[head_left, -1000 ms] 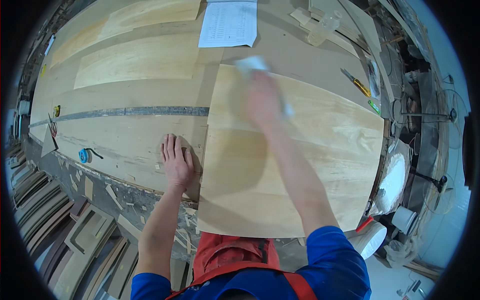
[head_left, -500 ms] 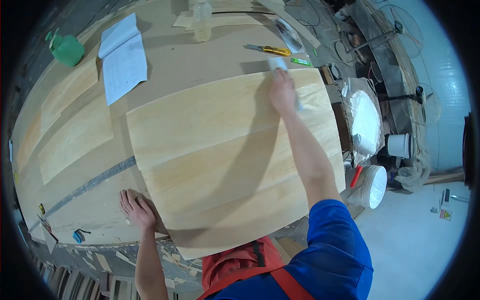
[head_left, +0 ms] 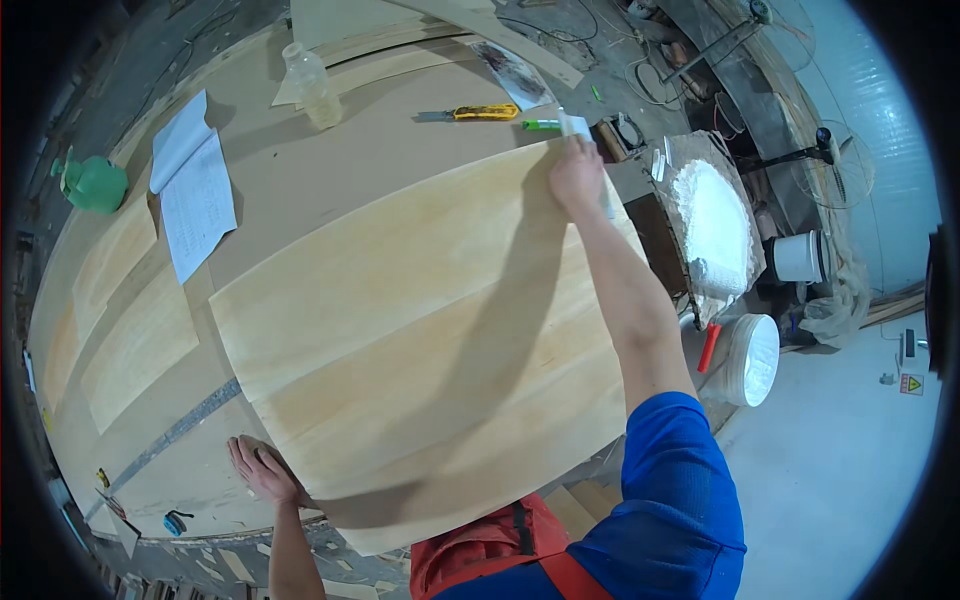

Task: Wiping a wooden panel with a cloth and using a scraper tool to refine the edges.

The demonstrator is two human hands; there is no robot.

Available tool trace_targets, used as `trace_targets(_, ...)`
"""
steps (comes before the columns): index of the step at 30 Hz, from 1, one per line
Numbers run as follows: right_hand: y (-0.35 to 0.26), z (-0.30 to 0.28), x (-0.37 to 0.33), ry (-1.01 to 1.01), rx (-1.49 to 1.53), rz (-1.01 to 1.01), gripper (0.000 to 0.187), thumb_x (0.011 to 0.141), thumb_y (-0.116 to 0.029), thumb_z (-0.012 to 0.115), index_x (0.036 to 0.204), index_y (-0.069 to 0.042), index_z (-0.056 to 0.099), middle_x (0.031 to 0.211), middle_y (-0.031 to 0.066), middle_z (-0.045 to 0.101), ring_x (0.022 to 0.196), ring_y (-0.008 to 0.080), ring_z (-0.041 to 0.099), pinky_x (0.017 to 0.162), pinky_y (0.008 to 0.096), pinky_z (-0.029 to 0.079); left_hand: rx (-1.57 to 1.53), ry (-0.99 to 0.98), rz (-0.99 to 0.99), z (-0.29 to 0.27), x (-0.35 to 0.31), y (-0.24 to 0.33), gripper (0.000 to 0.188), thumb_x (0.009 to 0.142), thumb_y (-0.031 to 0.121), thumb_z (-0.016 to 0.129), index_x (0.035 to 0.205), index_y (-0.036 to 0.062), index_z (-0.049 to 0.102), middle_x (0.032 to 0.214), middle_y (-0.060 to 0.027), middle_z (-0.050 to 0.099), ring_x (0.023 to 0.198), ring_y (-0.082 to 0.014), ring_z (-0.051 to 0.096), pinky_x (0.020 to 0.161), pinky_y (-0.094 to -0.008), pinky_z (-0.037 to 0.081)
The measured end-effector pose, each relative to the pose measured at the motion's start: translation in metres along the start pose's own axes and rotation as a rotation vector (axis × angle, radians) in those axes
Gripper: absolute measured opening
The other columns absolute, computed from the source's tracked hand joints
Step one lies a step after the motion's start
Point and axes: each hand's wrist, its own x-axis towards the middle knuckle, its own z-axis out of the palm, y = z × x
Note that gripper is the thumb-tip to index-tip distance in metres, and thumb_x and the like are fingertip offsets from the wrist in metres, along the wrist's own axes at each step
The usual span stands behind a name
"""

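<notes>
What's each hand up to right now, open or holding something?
Left hand: open, resting on the worktop beside the wooden sheet.
Right hand: closed on a pale pad at the wooden sheet's far right corner.

Pale grained panel (head_left: 430, 340), yellow knife (head_left: 487, 113)

grey floor (head_left: 235, 35); probably pale wall (head_left: 895, 225) at right

a pale object (head_left: 575, 127) is gripped by the right hand (head_left: 578, 182) at the far right corner of a wooden panel (head_left: 420, 330); the left hand (head_left: 262, 471) is rested on the table (head_left: 285, 215) beside the panel; a yellow knife (head_left: 485, 113) is seen beyond
</notes>
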Motion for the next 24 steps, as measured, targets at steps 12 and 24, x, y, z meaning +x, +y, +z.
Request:
trace_targets(12, 0.046, -0.009, 0.038, 0.042, -0.144, -0.047, 0.045, 0.099, -0.011, 0.052, 0.142, -0.001, 0.057, 0.136, 0.0187, 0.065, 0.132, 0.0404, 0.057, 0.112, 0.0543, 0.044, -0.069, 0.049, -0.024, 0.002, 0.012, 0.007, 0.056, 0.109, 0.031, 0.044, 0.156, 0.0002, 0.044, 0.164, -0.0254, 0.040, 0.153, -0.0454, 0.035, 0.127, -0.0557, 0.027)
trace_targets(24, -0.178, -0.035, 0.077, 0.103, -0.184, -0.905, 0.047, 0.102, -0.030, 0.064, 0.146, -0.016, 0.057, 0.148, 0.0091, 0.061, 0.137, 0.0337, 0.057, 0.114, 0.0508, 0.044, -0.026, 0.024, -0.025, -0.001, 0.005, 0.003, 0.055, 0.105, 0.025, 0.054, 0.153, -0.0003, 0.048, 0.161, -0.0257, 0.043, 0.152, -0.0445, 0.037, 0.126, -0.0563, 0.029)
